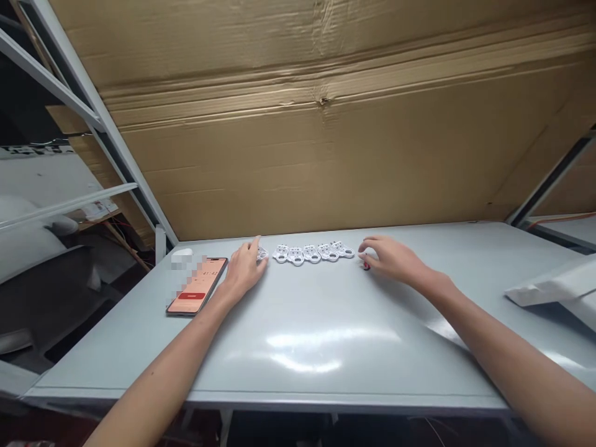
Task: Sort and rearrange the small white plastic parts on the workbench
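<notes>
Several small white flat pieces (311, 253), each with a ring at its lower end and tiny marks on its upper part, lie in a slightly curved row near the back of the table. At the row's left end my left hand (244, 267) rests around another white piece (262, 253), index finger stretched out and thumb below; the hand partly hides that piece. Just past the row's right end, my right hand (388, 256) has its fingers curled over a small red-and-white piece (366, 266) close to the tabletop. Most of this piece is hidden by the fingers.
A phone (198, 287) with an orange screen lies left of my left hand, by a small white object (181, 256). White folded material (554, 282) sits at the right. Cardboard (326, 161) stands behind the glossy grey table (326, 310), and metal posts (116, 149) rise at the left.
</notes>
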A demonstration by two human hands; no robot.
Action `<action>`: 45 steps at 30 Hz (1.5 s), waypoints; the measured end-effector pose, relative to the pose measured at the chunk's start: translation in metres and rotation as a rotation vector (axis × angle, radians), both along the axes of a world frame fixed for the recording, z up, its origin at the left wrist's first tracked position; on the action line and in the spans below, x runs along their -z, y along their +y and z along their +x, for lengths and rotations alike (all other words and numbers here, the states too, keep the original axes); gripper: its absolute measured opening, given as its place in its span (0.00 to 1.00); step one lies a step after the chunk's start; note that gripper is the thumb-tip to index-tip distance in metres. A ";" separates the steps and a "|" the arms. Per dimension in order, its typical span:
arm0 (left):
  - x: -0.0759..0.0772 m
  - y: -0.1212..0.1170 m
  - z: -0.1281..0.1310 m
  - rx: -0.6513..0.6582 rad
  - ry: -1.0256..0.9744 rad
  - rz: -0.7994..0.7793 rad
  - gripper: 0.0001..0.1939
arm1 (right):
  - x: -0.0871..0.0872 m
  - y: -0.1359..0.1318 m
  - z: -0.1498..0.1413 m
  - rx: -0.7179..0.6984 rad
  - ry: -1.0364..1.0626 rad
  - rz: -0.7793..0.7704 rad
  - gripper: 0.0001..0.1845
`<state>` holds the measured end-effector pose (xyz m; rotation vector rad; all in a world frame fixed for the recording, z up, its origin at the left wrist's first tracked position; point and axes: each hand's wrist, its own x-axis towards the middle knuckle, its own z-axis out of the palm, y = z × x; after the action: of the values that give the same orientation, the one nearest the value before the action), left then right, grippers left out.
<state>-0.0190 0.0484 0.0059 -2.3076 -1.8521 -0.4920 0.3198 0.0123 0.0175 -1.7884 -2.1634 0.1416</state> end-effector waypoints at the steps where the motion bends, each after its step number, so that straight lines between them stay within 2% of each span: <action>1: -0.001 -0.003 0.003 0.017 -0.022 0.019 0.30 | 0.000 0.001 0.002 0.004 -0.005 -0.024 0.13; 3: -0.002 -0.011 0.011 0.101 -0.058 0.039 0.32 | 0.001 0.002 0.005 -0.001 -0.001 -0.056 0.11; 6: -0.002 -0.027 0.027 0.322 -0.083 0.009 0.32 | 0.005 0.005 0.007 -0.023 0.001 -0.072 0.11; 10: 0.000 -0.048 0.044 0.568 -0.130 -0.119 0.33 | 0.011 0.008 0.007 -0.031 0.006 -0.069 0.10; 13: 0.002 -0.055 0.050 0.653 -0.132 -0.180 0.32 | 0.013 0.009 0.007 -0.031 0.012 -0.065 0.09; 17: 0.002 -0.056 0.051 0.654 -0.124 -0.203 0.31 | 0.013 0.009 0.007 -0.030 0.039 -0.053 0.08; 20: 0.002 -0.055 0.050 0.643 -0.124 -0.201 0.31 | 0.011 0.008 0.005 -0.035 0.145 -0.006 0.09; 25: 0.010 -0.050 0.051 0.547 -0.132 -0.177 0.31 | 0.007 0.005 -0.015 -0.127 0.591 -0.046 0.17; 28: 0.016 -0.047 0.052 0.494 -0.139 -0.138 0.30 | 0.006 0.001 -0.032 -0.170 0.866 -0.151 0.23; 31: 0.020 -0.042 0.051 0.459 -0.139 -0.096 0.28 | 0.008 -0.005 -0.045 -0.209 1.026 -0.289 0.25; 34: 0.022 -0.037 0.050 0.460 -0.149 -0.082 0.26 | 0.012 -0.009 -0.053 -0.245 1.104 -0.407 0.24; 37: 0.024 -0.033 0.048 0.478 -0.159 -0.075 0.26 | 0.014 -0.011 -0.056 -0.193 1.145 -0.468 0.23; 40: 0.024 -0.030 0.047 0.484 -0.163 -0.064 0.25 | 0.013 -0.011 -0.056 -0.144 1.159 -0.461 0.24; 45: 0.024 -0.029 0.047 0.473 -0.150 -0.083 0.27 | 0.009 -0.009 -0.053 -0.145 1.204 -0.396 0.22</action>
<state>0.0276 0.0198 -0.0181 -2.8442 -1.3892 -0.6699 0.2672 0.0035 0.0085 -1.1317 -1.3681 1.3515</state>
